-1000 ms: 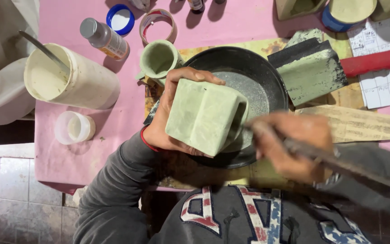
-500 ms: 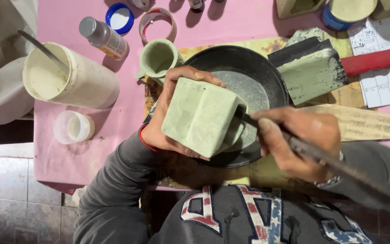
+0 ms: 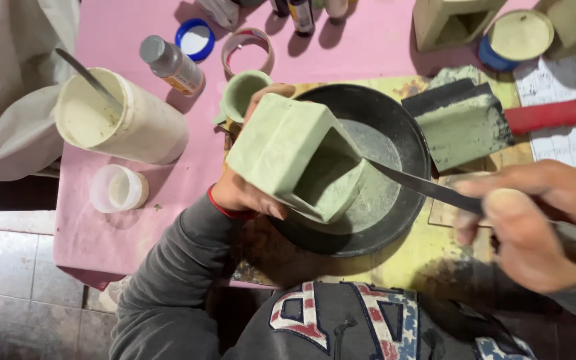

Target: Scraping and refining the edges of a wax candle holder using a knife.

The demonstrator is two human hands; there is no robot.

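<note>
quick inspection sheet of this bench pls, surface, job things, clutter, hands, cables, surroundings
surface: pink cloth with a stained yellow board on it
job's things: pale green hollow block tilted over a black pan; thin blade reaching into its opening
clutter: white tub with a stick in it, small clear cup, blue lid, bottles, red-handled trowel
hands: left hand grips the block; right hand holds the blade
cables: nothing seen
surroundings: tiled floor

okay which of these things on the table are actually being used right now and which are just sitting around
In use: left hand holding the green square pot; right hand working a thin blade inside it; black pan underneath.

Lying about: white tub, small bottle, blue cap, red-handled trowel.
</note>
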